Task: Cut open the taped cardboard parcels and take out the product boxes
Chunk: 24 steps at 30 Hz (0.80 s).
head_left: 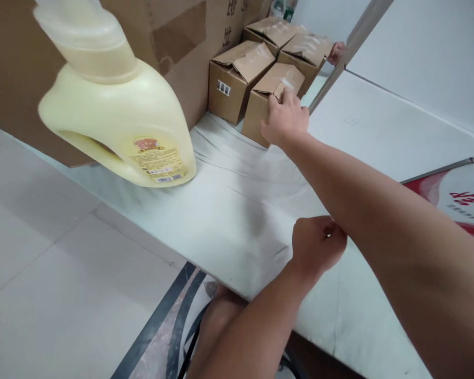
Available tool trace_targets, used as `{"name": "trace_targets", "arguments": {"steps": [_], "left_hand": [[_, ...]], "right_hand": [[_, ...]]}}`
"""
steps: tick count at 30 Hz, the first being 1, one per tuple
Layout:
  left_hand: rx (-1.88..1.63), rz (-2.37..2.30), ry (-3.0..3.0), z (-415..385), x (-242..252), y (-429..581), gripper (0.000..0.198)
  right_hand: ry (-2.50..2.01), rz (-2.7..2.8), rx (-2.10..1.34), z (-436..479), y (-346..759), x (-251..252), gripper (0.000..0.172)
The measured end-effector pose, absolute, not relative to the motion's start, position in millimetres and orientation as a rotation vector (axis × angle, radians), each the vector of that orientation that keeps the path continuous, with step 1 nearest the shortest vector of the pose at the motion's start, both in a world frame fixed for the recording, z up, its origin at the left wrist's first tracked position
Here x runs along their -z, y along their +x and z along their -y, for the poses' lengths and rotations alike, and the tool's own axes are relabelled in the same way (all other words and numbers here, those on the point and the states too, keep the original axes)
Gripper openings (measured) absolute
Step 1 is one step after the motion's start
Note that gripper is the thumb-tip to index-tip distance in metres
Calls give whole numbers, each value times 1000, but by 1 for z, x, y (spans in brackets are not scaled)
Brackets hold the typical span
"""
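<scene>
My right hand (287,118) reaches to the nearest of several small cardboard boxes (256,117). Its fingers curl over the top edge of that box, gripping it at the near side. The box's top flaps are folded over, with clear tape on them. Nearer to me, my left hand (319,243) is closed in a fist above the pale table cover (237,210), close under my right forearm. A small bright spot shows in the fist's curl; whether anything is inside is hidden.
A large yellow detergent jug (118,116) stands at the left table edge. Behind it is a big carton (185,68). Another person's hand (337,52) touches a far box. A white panel (398,116) and red-and-white sign (458,195) are at right.
</scene>
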<state>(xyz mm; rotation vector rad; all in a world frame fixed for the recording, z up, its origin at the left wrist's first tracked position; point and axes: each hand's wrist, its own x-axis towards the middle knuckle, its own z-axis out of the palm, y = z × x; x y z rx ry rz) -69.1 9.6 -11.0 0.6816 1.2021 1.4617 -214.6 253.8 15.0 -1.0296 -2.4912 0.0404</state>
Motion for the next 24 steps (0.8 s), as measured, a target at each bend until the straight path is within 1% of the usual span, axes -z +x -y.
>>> {"name": "trace_targets", "arguments": {"steps": [2, 3, 4, 7, 8, 10, 12, 14, 16, 19, 20, 24], "left_hand": [[-1490, -1214, 685, -7, 10, -70, 36], [-1523, -1236, 693, -6, 9, -70, 37], [-1567, -1268, 709, -5, 8, -70, 39], [-1695, -1371, 753, -1, 5, -70, 42], [-1727, -1402, 761, 1, 5, -69, 42], [-1802, -1464, 783, 4, 3, -68, 42], [-1914, -1547, 837, 8, -1, -66, 42], [-2076, -1654, 909, 12, -5, -65, 41], [-2255, -1741, 977, 14, -10, -64, 35], [-2359, -1772, 1015, 12, -13, -64, 10], [-2330, -1778, 1015, 9, -13, -64, 4], [-2167, -1857, 964, -4, -11, -70, 24]], "right_hand": [[-1074, 2531, -14, -250, -207, -18, 99], [-1092, 2559, 15, -246, -199, -19, 100], [-1093, 2582, 46, -239, -189, -21, 95], [-967, 2620, 109, -210, -144, -27, 53], [-912, 2636, 121, -197, -124, -30, 50], [-857, 2670, 151, -167, -78, -34, 54], [-907, 2655, 173, -132, -22, -37, 55], [-947, 2568, 148, -94, 41, -34, 51], [-1030, 2370, 90, -55, 106, -21, 44], [-1349, 1902, -14, -10, 188, 15, 31], [-1456, 1790, -31, -1, 207, 29, 31], [-1805, 1703, -48, 2, 247, 71, 48]]}}
